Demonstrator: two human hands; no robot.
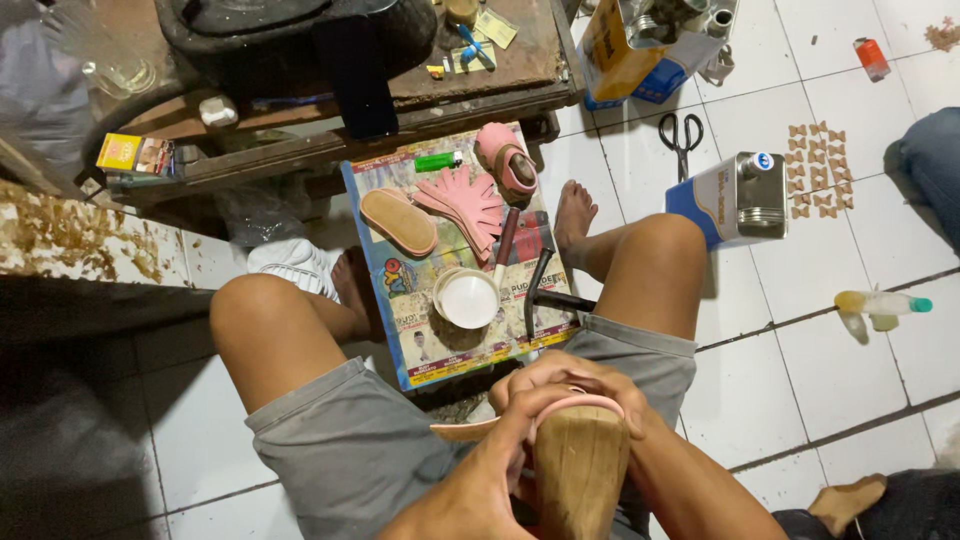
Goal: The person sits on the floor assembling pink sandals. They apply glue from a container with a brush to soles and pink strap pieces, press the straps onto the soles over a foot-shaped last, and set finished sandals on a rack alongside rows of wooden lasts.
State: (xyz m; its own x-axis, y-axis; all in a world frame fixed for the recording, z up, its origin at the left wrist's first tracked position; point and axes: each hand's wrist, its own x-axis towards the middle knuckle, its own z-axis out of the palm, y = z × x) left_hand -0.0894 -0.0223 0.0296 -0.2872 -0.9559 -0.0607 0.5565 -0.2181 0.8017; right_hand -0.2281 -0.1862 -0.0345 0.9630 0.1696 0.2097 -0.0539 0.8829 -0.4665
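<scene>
Both my hands hold a pink sandal upper [588, 403] stretched over a wooden shoe last [580, 470] in my lap. My left hand [500, 455] grips the last from the left and below. My right hand [570, 375] curls over the top of the pink piece, pressing it onto the wood. A tan sole edge [462, 431] sticks out to the left beneath the hands. In front of my knees lies a colourful printed board [420, 345] with a tan insole [398, 221], a fan of pink straps [465, 200], a pink sandal [507, 160], a white glue pot [467, 298] with a brush and a hammer [545, 295].
A low wooden workbench [300, 140] stands beyond the board. To the right on the white tiled floor are scissors [681, 135], a metal can [740, 198], small tan cut pieces [815, 170] and a plastic bottle [880, 304]. Another person's leg [930, 165] is at the right edge.
</scene>
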